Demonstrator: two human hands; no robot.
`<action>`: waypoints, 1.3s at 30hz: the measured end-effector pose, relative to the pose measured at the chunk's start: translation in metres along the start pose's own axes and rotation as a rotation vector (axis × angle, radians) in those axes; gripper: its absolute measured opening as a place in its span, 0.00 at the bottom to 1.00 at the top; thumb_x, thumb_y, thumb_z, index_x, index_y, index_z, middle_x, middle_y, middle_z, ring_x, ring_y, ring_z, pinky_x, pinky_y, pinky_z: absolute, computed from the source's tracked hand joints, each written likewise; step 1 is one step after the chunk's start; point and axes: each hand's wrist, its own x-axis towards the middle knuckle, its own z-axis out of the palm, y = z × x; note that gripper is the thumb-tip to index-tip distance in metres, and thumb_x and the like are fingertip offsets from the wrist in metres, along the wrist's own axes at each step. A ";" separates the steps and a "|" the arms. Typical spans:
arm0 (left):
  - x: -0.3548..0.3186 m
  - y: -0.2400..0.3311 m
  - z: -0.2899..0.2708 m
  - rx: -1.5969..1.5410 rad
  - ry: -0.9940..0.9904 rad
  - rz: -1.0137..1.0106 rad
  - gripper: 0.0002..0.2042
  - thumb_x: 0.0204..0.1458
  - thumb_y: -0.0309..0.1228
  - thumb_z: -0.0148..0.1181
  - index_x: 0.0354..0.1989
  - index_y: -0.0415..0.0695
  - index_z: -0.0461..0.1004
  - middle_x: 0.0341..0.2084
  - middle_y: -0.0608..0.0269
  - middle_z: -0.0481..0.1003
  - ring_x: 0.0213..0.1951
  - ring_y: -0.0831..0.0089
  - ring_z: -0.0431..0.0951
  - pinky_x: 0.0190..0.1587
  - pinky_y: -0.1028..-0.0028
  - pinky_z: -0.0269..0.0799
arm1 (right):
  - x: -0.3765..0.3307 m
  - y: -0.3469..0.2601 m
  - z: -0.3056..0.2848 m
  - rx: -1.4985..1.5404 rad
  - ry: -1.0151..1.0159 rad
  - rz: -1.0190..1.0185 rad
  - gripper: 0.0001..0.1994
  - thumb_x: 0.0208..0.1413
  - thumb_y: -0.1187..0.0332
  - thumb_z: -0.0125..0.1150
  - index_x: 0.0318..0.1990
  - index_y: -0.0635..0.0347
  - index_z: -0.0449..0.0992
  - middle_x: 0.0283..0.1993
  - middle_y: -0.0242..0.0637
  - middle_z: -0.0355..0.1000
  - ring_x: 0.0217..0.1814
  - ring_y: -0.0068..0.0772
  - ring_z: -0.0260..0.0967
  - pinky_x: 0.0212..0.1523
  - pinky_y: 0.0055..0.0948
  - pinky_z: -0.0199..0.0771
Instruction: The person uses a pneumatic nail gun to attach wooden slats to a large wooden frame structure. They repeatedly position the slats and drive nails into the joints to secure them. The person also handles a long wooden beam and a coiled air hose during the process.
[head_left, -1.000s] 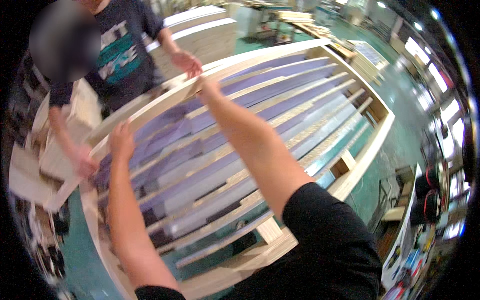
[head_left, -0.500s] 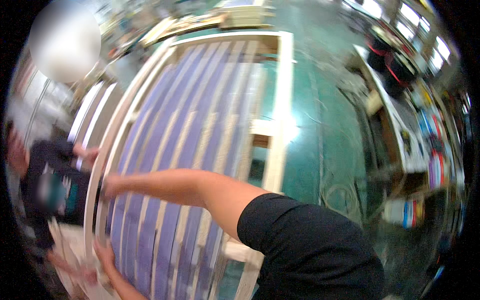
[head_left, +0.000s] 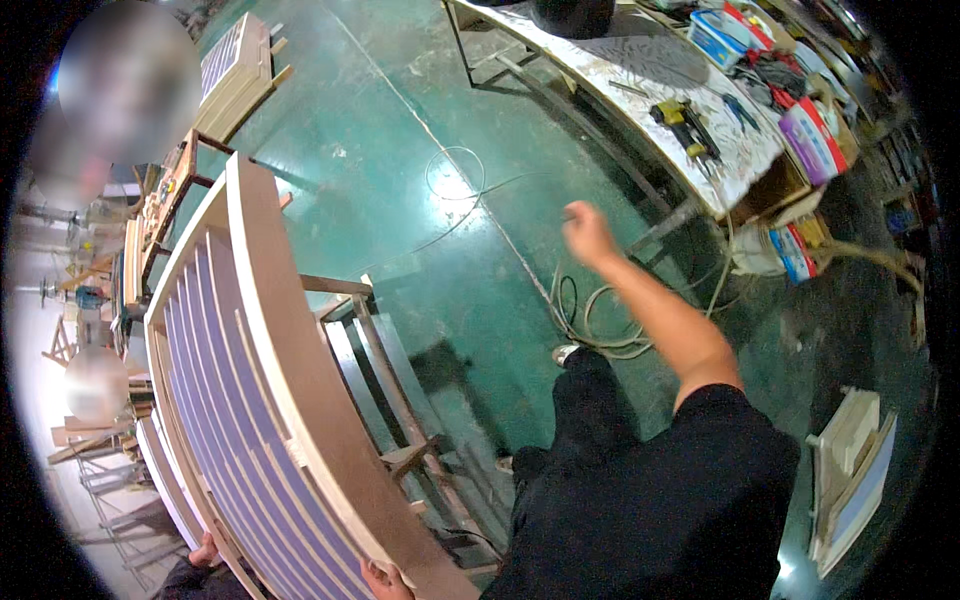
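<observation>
Right hand (head_left: 588, 232) raised mid-frame on outstretched arm, fingers loosely curled, empty, touching nothing, above green floor (head_left: 420, 190). Left hand (head_left: 385, 580) at bottom edge, fingers clamped on lower edge of large pale wooden frame with purple slats (head_left: 260, 400), standing tilted across left of frame. Another person's hand (head_left: 205, 550) on same frame, lower left. Blue plastic tray (head_left: 725, 30) of small items on long white workbench (head_left: 640, 80), upper right.

Left hand (head_left: 385, 580) grips the slatted wooden panel (head_left: 270, 400) at lower centre; right hand (head_left: 588, 232) hangs free mid-frame above the green floor (head_left: 400, 180).
</observation>
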 end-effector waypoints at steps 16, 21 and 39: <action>0.030 -0.076 0.051 0.360 0.222 0.014 0.44 0.38 0.29 0.76 0.63 0.39 0.53 0.53 0.39 0.72 0.55 0.41 0.73 0.57 0.56 0.69 | 0.211 0.189 -0.180 -1.021 -0.248 0.570 0.31 0.63 0.59 0.53 0.68 0.59 0.50 0.68 0.51 0.63 0.68 0.57 0.63 0.67 0.64 0.52; 0.033 -0.065 0.035 0.333 0.230 0.145 0.43 0.38 0.32 0.76 0.64 0.40 0.57 0.54 0.41 0.72 0.56 0.41 0.72 0.57 0.56 0.69 | 0.130 0.165 -0.208 -0.978 -0.234 0.568 0.32 0.57 0.57 0.59 0.63 0.72 0.63 0.56 0.61 0.72 0.54 0.60 0.73 0.57 0.53 0.71; -0.181 -0.264 -0.018 0.181 0.253 0.782 0.32 0.48 0.49 0.65 0.60 0.45 0.68 0.51 0.46 0.72 0.55 0.46 0.72 0.54 0.48 0.67 | -0.517 -0.001 -0.200 -0.392 -1.410 0.084 0.14 0.53 0.64 0.63 0.37 0.69 0.77 0.25 0.42 0.72 0.27 0.41 0.68 0.31 0.41 0.68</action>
